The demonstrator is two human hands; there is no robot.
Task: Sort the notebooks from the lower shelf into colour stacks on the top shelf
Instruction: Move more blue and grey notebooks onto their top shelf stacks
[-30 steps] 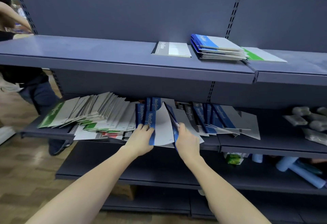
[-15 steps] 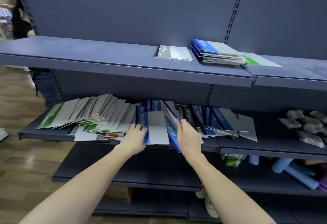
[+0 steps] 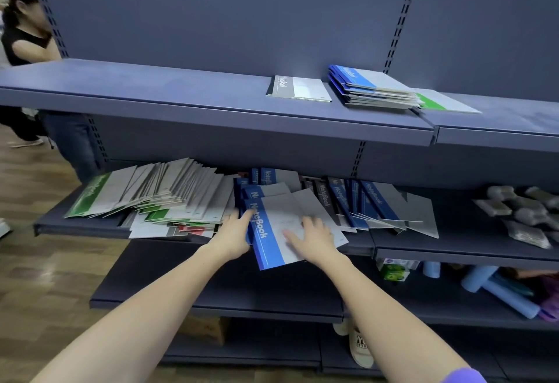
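Grey-blue shop shelving, a blue notebook (image 3: 273, 233) jutted over the lower shelf (image 3: 453, 249) edge, left hand (image 3: 233, 236) gripping its spine, right hand (image 3: 313, 239) flat on its cover, fingers spread, blue stack (image 3: 370, 87) on the top shelf (image 3: 151, 86).

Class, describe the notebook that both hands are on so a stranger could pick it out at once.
Start at the lower shelf, crowded with fanned notebooks, and look to its middle front edge. There a blue-spined notebook lies on top, overhanging the edge, between the left hand and right hand. Unlike its tilted neighbours, it shows its whole cover and white "NoteBook" lettering.
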